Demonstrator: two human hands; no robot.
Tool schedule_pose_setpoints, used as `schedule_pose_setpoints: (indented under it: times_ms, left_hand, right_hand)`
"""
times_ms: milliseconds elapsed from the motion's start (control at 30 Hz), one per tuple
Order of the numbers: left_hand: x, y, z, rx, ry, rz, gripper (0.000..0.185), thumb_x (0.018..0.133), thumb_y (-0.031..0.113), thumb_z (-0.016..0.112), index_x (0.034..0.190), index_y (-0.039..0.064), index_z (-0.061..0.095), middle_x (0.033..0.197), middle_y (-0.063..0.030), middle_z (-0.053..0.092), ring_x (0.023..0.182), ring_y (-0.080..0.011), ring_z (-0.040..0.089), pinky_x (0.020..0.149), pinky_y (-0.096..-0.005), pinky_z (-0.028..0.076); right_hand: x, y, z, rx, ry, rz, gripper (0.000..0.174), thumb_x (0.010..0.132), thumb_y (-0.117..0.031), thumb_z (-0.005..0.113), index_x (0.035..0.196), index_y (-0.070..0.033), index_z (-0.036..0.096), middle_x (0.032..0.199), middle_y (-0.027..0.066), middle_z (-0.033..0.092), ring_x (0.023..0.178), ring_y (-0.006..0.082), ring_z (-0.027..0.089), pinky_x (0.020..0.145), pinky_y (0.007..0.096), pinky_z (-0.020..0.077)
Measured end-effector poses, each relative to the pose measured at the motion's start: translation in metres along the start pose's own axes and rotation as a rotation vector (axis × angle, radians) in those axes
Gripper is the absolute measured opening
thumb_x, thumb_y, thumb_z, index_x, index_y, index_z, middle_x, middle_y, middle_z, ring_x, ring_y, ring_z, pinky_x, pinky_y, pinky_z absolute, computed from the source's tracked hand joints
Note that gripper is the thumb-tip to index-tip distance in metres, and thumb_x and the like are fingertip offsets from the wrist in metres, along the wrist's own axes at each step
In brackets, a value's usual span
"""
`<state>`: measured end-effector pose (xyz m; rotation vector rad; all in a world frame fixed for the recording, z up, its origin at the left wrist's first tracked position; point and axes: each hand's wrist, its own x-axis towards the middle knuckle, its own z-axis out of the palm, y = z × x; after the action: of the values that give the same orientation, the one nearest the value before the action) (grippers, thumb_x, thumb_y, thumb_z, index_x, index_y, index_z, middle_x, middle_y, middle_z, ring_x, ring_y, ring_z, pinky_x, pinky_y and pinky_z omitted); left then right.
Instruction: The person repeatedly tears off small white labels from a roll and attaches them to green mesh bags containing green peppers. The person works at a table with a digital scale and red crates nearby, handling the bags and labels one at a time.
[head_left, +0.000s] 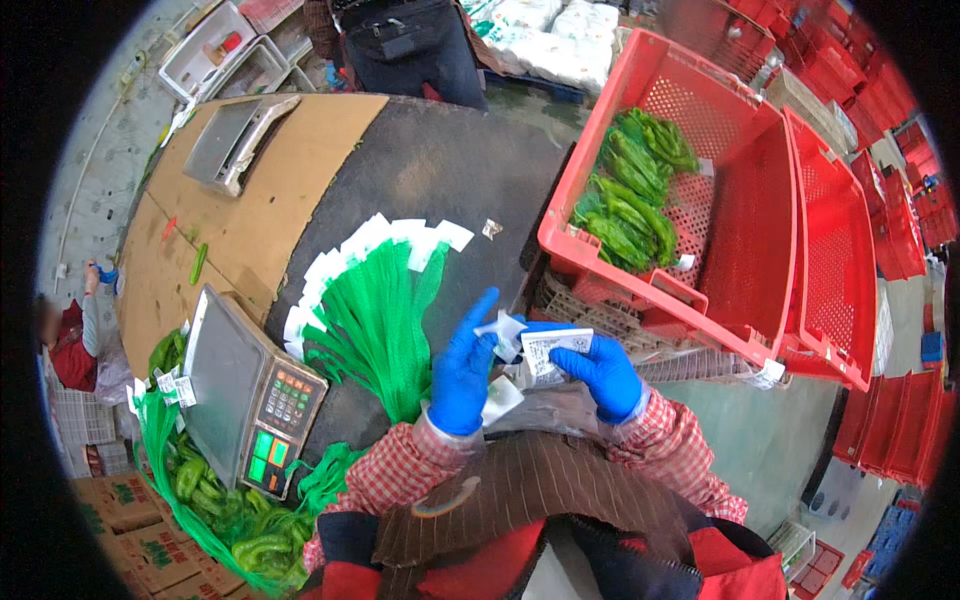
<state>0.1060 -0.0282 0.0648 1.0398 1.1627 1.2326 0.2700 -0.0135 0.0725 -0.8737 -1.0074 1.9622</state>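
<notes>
Both hands wear blue gloves and meet in front of my apron. My right hand (604, 375) pinches white printed labels (553, 351) between thumb and fingers. Its index finger stretches toward my left hand (461, 375), whose own index finger points upward. A crumpled, whitish slip (504, 334) sits at my left thumb and fingers, apparently gripped there; its far side is hidden. Below the hands, another white slip (501, 400) shows near the apron. Left of my left hand, green mesh bags (382, 322) fan out on the dark tabletop (450, 165), with white tags (409, 232) at their far ends.
A red crate (739, 247) at right holds green peppers (634, 195) in mesh bags. A digital scale (232, 382) stands at left, beside loose peppers (262, 540). Another scale (236, 142) sits on cardboard (300, 165). A person (79, 337) is at far left.
</notes>
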Motion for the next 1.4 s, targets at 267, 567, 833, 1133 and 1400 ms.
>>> schedule_pose_setpoints:
  times_ms: [267, 567, 833, 1133, 1400]
  left_hand:
    - [0.002, 0.0, -0.008, -0.199, 0.046, -0.299, 0.025, 0.075, 0.007, 0.049, 0.099, -0.001, 0.05, 0.087, -0.0069, 0.056, 0.078, -0.0138, 0.052, 0.071, -0.0233, 0.039]
    - [0.003, 0.003, -0.01, -0.025, -0.213, -0.369, 0.017, 0.07, 0.004, 0.055, 0.087, 0.001, 0.051, 0.075, -0.0063, 0.056, 0.062, -0.0122, 0.053, 0.056, -0.0229, 0.043]
    - [0.015, -0.007, -0.007, -0.205, 0.074, -0.155, 0.025, 0.075, 0.005, 0.049, 0.099, -0.001, 0.047, 0.083, -0.0114, 0.057, 0.072, -0.0178, 0.056, 0.064, -0.0277, 0.046]
    - [0.0, 0.012, 0.001, -0.163, -0.034, -0.178, 0.021, 0.076, 0.005, 0.048, 0.095, -0.003, 0.051, 0.089, -0.0085, 0.055, 0.079, -0.0148, 0.054, 0.07, -0.0248, 0.043]
    - [-0.01, 0.005, 0.001, -0.332, -0.015, -0.203, 0.025, 0.075, 0.0, 0.048, 0.1, -0.002, 0.05, 0.093, -0.0087, 0.055, 0.084, -0.0149, 0.053, 0.073, -0.0246, 0.042]
  right_hand:
    - [-0.002, 0.001, -0.002, -0.11, -0.019, -0.055, 0.027, 0.078, -0.003, 0.046, 0.105, 0.0, 0.048, 0.101, 0.0067, 0.052, 0.091, 0.0122, 0.048, 0.08, 0.0246, 0.0374]
    - [0.002, 0.014, -0.011, -0.152, 0.054, -0.031, 0.028, 0.077, -0.001, 0.045, 0.105, 0.0, 0.047, 0.098, 0.0077, 0.053, 0.09, 0.0136, 0.049, 0.08, 0.0259, 0.0382]
    - [-0.011, -0.021, 0.009, -0.083, 0.035, -0.014, 0.024, 0.076, -0.005, 0.049, 0.1, -0.002, 0.049, 0.092, 0.0069, 0.055, 0.084, 0.0129, 0.051, 0.075, 0.0254, 0.0405]
    - [0.017, 0.013, 0.021, 0.029, 0.139, 0.068, 0.016, 0.077, -0.008, 0.052, 0.091, -0.002, 0.052, 0.081, 0.0045, 0.057, 0.072, 0.0099, 0.054, 0.063, 0.0218, 0.043]
    - [0.016, 0.013, 0.021, 0.01, 0.257, 0.006, 0.014, 0.074, -0.011, 0.057, 0.084, -0.001, 0.055, 0.077, 0.0048, 0.058, 0.066, 0.0086, 0.053, 0.059, 0.0207, 0.0427]
